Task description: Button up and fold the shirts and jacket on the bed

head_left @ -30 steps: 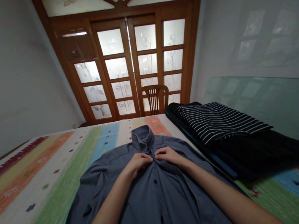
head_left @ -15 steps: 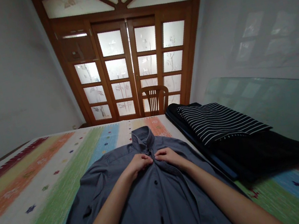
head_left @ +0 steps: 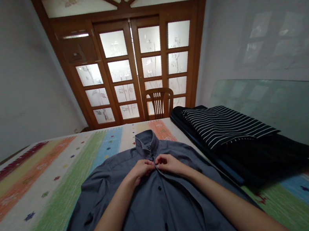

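Observation:
A dark grey button-up shirt (head_left: 149,220) lies face up with its collar (head_left: 146,141) pointing away from me. Just below the collar, my left hand (head_left: 142,169) pinches the front placket from the left. My right hand (head_left: 169,164) grips the facing front edge, its fingers curled and nearly touching the left fingertips. Whatever button sits between the fingertips is hidden. Further down the front, a dark button (head_left: 159,188) shows. The right front panel is raised in a fold under my right wrist.
To the right lies a stack of folded dark clothes (head_left: 264,160), topped by a black-and-white striped garment (head_left: 228,124). Under everything spreads a colourful striped cloth (head_left: 62,187). A wooden chair (head_left: 158,102) stands beyond the far edge, before glazed wooden doors (head_left: 134,67).
My right hand has shifted left, closing the small gap to my left hand, and its fingers have curled more. The right front edge of the shirt is lifted a little higher.

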Motion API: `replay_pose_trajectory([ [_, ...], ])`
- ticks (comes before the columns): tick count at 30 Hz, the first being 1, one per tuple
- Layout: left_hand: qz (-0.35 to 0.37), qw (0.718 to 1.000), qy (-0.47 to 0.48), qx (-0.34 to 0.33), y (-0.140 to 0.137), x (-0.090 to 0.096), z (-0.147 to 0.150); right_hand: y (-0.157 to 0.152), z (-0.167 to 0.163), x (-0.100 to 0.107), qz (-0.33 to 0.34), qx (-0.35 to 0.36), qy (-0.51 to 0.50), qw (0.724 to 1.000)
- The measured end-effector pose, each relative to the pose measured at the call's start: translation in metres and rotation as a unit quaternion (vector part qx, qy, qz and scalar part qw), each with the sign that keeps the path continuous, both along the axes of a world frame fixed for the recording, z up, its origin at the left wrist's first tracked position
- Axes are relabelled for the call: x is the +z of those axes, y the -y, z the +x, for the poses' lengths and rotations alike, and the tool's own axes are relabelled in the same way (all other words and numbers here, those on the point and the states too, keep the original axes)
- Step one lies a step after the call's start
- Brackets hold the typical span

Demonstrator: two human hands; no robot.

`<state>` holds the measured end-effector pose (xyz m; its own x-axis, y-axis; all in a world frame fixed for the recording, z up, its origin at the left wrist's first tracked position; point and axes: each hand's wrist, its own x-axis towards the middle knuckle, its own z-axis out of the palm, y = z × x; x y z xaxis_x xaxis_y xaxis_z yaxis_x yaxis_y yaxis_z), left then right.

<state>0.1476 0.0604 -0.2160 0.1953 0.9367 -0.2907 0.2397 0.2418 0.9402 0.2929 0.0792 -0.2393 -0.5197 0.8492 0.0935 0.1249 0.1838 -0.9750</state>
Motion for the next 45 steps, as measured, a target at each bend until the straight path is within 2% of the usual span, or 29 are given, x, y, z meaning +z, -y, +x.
replay_pose_trajectory([
  [8,0.015,1.000,0.019,0.011,0.007,0.009,0.005,-0.002,0.000,-0.006,0.054,-0.015,0.012,0.998],
  [16,0.045,0.998,-0.041,0.027,0.005,0.003,0.007,0.002,-0.002,-0.001,0.107,-0.020,0.036,0.993],
  [31,0.044,0.995,-0.071,0.047,0.004,0.006,0.005,-0.006,0.002,-0.007,0.054,-0.040,0.043,0.997],
  [40,0.094,0.984,-0.143,0.057,-0.001,-0.003,0.008,-0.006,0.004,-0.004,0.098,-0.036,0.085,0.991],
  [45,0.139,0.964,-0.219,0.062,-0.002,-0.005,0.011,-0.004,0.001,-0.003,0.148,-0.050,0.133,0.979],
])
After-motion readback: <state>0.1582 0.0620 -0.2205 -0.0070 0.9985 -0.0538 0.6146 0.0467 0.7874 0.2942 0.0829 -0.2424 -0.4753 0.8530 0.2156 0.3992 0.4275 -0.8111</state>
